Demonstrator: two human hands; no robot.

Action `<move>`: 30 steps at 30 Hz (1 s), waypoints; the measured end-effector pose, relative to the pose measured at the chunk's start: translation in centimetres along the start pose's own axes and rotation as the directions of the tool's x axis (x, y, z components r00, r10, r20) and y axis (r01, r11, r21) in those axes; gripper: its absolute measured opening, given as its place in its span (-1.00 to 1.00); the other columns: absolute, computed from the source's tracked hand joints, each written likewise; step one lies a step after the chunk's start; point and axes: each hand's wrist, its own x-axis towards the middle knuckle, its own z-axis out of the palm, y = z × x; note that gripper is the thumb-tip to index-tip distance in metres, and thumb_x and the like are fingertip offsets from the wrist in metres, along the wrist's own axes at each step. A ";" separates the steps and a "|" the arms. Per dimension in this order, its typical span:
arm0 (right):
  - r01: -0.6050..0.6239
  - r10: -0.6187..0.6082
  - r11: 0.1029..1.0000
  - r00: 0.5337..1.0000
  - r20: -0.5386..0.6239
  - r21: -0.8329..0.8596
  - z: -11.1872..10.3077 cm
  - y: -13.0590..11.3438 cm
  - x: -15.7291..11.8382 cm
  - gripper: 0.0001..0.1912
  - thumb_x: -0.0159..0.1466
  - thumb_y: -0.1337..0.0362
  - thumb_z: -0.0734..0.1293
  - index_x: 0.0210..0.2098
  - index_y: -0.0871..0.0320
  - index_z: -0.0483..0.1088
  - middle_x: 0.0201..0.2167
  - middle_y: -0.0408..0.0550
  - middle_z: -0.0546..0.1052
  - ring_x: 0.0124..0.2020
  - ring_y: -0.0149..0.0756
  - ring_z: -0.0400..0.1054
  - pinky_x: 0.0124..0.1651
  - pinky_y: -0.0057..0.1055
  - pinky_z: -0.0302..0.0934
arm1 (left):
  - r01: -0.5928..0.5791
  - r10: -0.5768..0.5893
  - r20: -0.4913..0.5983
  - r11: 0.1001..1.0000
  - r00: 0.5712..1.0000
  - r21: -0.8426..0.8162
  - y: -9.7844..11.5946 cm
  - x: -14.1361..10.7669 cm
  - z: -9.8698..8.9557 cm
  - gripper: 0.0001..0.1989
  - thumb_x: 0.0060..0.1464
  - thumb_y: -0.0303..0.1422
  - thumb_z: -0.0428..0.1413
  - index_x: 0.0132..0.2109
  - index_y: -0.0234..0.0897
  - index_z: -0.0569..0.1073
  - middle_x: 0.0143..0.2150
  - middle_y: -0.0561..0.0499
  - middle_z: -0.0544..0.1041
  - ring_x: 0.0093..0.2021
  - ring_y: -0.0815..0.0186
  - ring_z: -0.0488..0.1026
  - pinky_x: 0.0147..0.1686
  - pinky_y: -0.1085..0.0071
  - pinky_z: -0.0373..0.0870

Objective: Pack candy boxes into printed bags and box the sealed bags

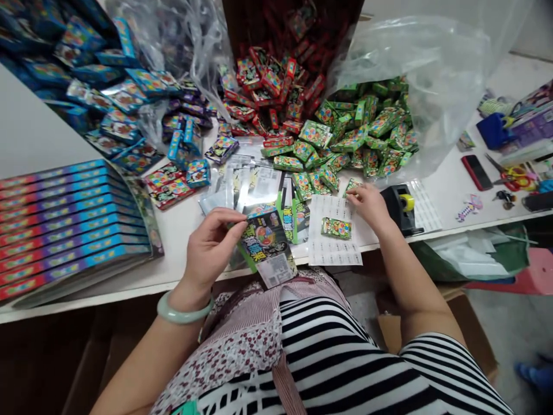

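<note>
My left hand [216,239], a pale green bangle on its wrist, pinches the top left corner of a black and green printed pack [266,245]. That pack tilts over the front edge of the table, with a white label low on its face. Fingers together, my right hand [369,206] grips a small green box [352,185] that is mostly hidden behind the fingertips. Just left of this hand, another little green box [336,228] lies on a white sheet of printed stickers [319,253]. Clear sleeves with printed cards [259,178] lie beyond the left hand.
Piles of green boxes [371,132], red boxes [268,80] and blue boxes [125,98] cover the back. Stacked colourful display cartons [64,225] stand at left. Right of my hand are a tape dispenser [395,207], a dark red phone [476,172] and scissors [514,177].
</note>
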 end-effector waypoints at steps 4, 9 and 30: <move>0.012 -0.009 0.998 0.999 0.052 -0.057 0.5 -0.7 -1.4 -0.82 0.24 0.30 0.32 -0.23 0.13 0.57 -0.19 0.05 0.54 -0.23 -0.16 0.41 -0.12 -0.26 0.25 | -0.010 0.010 0.003 1.000 1.000 -0.003 0.0 0.2 0.2 -0.95 0.09 -0.43 0.22 -0.26 -0.20 0.55 -0.30 0.05 0.54 -0.26 0.37 0.47 -0.29 0.44 0.37; 0.012 -0.012 1.000 1.000 0.000 0.007 1.1 -0.7 -2.7 -0.85 0.24 0.33 0.27 -0.31 0.11 0.51 -0.25 0.01 0.55 -0.26 -0.19 0.41 -0.14 -0.28 0.23 | 0.005 -0.005 -0.021 1.000 1.000 0.006 0.1 0.3 0.2 -0.95 0.06 -0.42 0.23 -0.28 -0.20 0.55 -0.32 0.04 0.54 -0.27 0.35 0.48 -0.29 0.41 0.38; 0.355 -0.646 0.707 0.677 0.353 0.612 -2.4 -20.1 -0.7 -0.87 0.25 0.21 0.32 -0.38 0.12 0.39 -0.46 -0.14 0.48 -0.43 -0.38 0.31 -0.33 -0.41 0.19 | -0.009 0.013 0.110 0.999 0.994 -0.033 0.8 -0.1 1.5 -0.90 0.25 -0.29 0.11 -0.19 -0.23 0.42 -0.23 0.00 0.47 -0.19 0.32 0.43 -0.15 0.35 0.38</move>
